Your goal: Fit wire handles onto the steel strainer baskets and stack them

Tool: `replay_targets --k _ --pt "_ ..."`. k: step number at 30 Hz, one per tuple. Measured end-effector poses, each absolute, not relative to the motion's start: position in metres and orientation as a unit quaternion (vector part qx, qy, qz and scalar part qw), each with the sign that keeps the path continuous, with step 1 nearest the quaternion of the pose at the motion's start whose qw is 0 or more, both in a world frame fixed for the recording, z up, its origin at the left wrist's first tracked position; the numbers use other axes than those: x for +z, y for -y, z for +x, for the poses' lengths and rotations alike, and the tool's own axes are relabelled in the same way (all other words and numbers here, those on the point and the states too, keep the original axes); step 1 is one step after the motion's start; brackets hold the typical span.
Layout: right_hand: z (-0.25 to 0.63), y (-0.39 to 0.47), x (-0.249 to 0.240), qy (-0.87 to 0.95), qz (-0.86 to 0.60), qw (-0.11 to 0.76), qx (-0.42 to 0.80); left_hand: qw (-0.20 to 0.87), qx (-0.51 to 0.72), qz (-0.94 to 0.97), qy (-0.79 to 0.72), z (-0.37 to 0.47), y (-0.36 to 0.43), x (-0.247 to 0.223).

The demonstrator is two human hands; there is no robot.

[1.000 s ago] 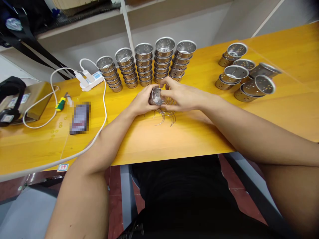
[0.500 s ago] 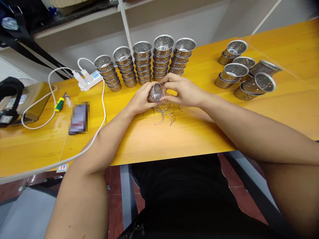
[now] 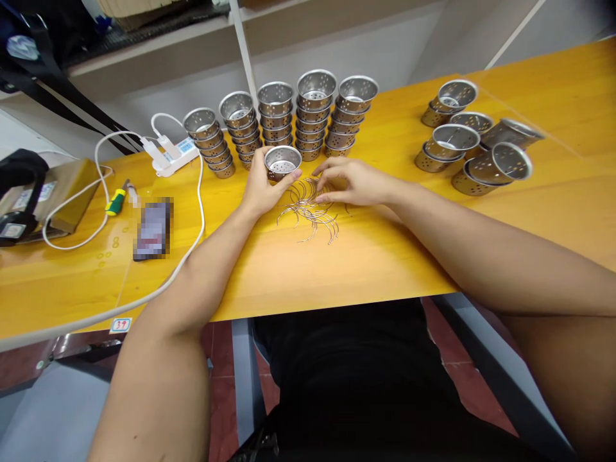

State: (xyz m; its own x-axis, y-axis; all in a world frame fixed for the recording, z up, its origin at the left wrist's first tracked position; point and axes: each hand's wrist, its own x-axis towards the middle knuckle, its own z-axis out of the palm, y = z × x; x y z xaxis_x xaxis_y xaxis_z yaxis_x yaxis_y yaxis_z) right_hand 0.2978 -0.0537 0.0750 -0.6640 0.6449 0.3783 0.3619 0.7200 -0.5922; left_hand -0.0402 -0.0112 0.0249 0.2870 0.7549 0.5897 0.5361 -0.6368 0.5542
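Observation:
A small perforated metal cup [image 3: 283, 163] is gripped in my left hand [image 3: 262, 189], its mouth tilted up toward me. My right hand [image 3: 353, 183] hovers just right of the cup, apart from it, with the thumb and fingers parted. No object shows between those fingers. Under and beside my right hand lies a loose pile of thin curved metal wires [image 3: 312, 208] on the yellow table [image 3: 289, 276]. Behind my hands stand several stacks of similar perforated cups [image 3: 315, 115], lined up in a row.
More perforated cups [image 3: 452, 141] sit in a loose group at the right, some tipped. At left are a white power strip [image 3: 176, 157] with its cable, a screwdriver [image 3: 115, 201], a phone [image 3: 153, 230] and black headphones [image 3: 19, 192]. A shelf stands behind the table.
My left hand has moved left and turned the cup so its open mouth faces up. My right hand has let go of the cup and its fingers are apart.

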Motion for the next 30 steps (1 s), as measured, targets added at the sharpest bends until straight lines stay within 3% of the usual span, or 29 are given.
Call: replay_targets --k 3,10,18,23,27,30 --pt "0.294 0.055 0.073 0.891 -0.291 0.260 0.231 0.119 0.465 0.794 -0.373 -0.040 0.007 0.022" --pt "0.283 0.068 0.082 0.849 -0.305 0.378 0.208 0.191 0.438 0.818 -0.322 -0.023 0.025 0.026" --pt "0.283 0.075 0.092 0.876 -0.302 0.345 0.146 0.243 0.409 0.837 -0.269 -0.010 0.044 0.035" --pt "0.278 0.085 0.096 0.879 -0.325 0.324 0.130 0.217 0.391 0.856 -0.261 -0.012 0.043 0.035" --pt "0.288 0.085 0.127 0.862 -0.372 0.327 0.106 0.191 0.389 0.866 -0.248 -0.013 0.039 0.031" --pt "0.315 0.066 0.168 0.812 -0.434 0.383 0.076 0.160 0.385 0.877 -0.240 -0.017 0.037 0.030"
